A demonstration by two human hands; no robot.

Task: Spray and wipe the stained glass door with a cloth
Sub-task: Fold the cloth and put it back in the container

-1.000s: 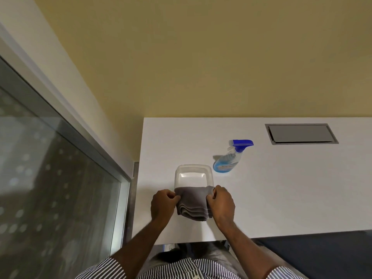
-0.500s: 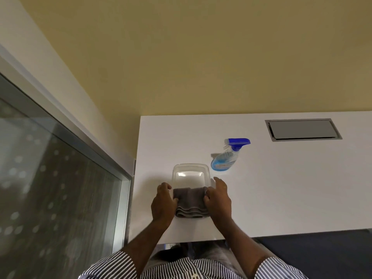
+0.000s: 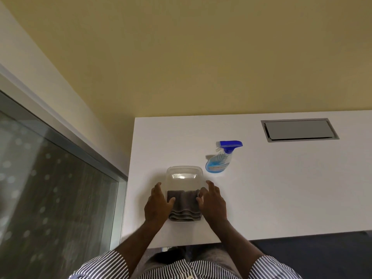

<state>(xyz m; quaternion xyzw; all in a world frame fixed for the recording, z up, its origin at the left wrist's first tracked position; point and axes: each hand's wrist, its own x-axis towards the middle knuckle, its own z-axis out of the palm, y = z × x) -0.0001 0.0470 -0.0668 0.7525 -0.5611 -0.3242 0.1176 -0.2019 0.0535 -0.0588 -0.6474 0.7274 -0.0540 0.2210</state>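
Here, the left hand (image 3: 158,206) and right hand (image 3: 213,204) are pinching the folded grey cloth (image 3: 184,206) inside the clear plastic container (image 3: 184,172).

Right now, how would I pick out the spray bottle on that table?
Start at the white table against the yellow wall. Behind and right of the clear tub, where both hands hold a grey cloth, stands the spray bottle. It is the only blue thing there: blue trigger head, clear body, blue liquid.
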